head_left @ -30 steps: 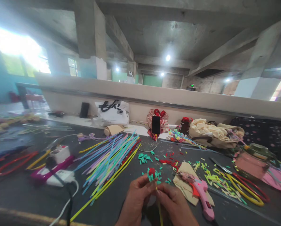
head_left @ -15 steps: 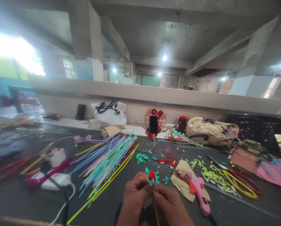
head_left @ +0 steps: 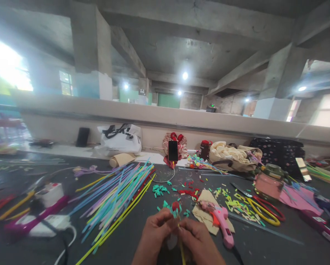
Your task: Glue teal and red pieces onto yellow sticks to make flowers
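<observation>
The left hand (head_left: 154,232) and right hand (head_left: 199,239) pinch tight around a small red-and-teal flower (head_left: 175,208) on its yellow stem (head_left: 182,254), steadying it over the dark table (head_left: 132,235), glue gun (head_left: 222,221) resting close by.

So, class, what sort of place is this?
Probably a craft workshop in a bare concrete hall: coloured straws, a glue gun and cut scraps litter the table, where the left hand and right hand pinch a small flower.
</observation>
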Demonstrator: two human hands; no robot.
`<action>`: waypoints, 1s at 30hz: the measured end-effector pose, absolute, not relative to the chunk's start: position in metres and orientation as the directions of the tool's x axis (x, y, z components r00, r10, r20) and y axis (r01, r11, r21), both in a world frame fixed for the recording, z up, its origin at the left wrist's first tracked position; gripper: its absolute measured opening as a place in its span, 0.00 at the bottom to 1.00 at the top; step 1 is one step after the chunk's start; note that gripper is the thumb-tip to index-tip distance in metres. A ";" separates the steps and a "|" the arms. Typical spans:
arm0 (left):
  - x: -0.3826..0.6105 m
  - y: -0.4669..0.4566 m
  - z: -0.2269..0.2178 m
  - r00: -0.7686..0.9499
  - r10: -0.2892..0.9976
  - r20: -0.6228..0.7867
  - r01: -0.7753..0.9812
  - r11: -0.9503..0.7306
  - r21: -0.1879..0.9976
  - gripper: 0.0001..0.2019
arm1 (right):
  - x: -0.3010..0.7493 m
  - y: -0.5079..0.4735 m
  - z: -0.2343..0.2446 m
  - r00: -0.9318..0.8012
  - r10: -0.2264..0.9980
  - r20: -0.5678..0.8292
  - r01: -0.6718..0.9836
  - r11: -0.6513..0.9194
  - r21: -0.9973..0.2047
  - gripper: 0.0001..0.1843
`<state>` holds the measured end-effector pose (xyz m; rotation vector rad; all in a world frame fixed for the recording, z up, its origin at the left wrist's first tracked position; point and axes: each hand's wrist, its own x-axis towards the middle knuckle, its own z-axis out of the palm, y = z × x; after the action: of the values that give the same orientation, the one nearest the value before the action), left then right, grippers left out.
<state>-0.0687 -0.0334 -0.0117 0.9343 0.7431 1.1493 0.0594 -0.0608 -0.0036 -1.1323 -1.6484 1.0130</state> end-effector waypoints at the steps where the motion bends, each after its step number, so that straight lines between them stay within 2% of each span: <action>1: -0.069 -0.033 -0.012 0.254 0.967 -0.007 -0.422 0.117 0.899 0.13 | 0.059 -0.062 -0.003 -0.211 0.955 0.207 0.260 0.259 -0.930 0.19; 10: -0.067 -0.033 -0.015 0.278 0.961 0.002 -0.559 0.160 0.814 0.14 | 0.050 -0.062 -0.009 -0.191 0.969 0.155 0.224 0.197 -0.954 0.21; 16: -0.067 -0.028 -0.019 0.337 0.941 0.009 -0.594 0.205 0.778 0.14 | 0.047 -0.058 -0.013 -0.299 0.953 0.051 -0.075 0.030 -0.997 0.22; 21: -0.069 -0.031 -0.017 0.325 0.946 -0.006 -0.585 0.206 0.785 0.13 | 0.044 -0.055 -0.011 -0.328 0.942 0.078 -0.161 0.026 -0.987 0.20; 24: -0.070 -0.032 -0.013 0.258 0.966 -0.026 -0.621 0.186 0.762 0.13 | 0.044 -0.054 -0.013 -0.294 0.949 0.112 -0.073 0.094 -0.993 0.20; 27: -0.072 -0.031 -0.010 0.190 0.980 -0.063 -0.634 0.171 0.754 0.11 | 0.047 -0.056 -0.020 -0.278 0.951 0.134 0.163 0.184 -0.969 0.17; 30: -0.074 -0.029 -0.009 0.148 0.985 -0.092 -0.601 0.164 0.782 0.10 | 0.051 -0.061 -0.030 -0.215 0.957 0.197 0.409 0.271 -0.872 0.14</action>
<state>-0.0737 -0.0288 -0.0088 0.6776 0.7056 1.2744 0.0511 -0.0613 -0.0297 -1.2479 -1.7679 0.8940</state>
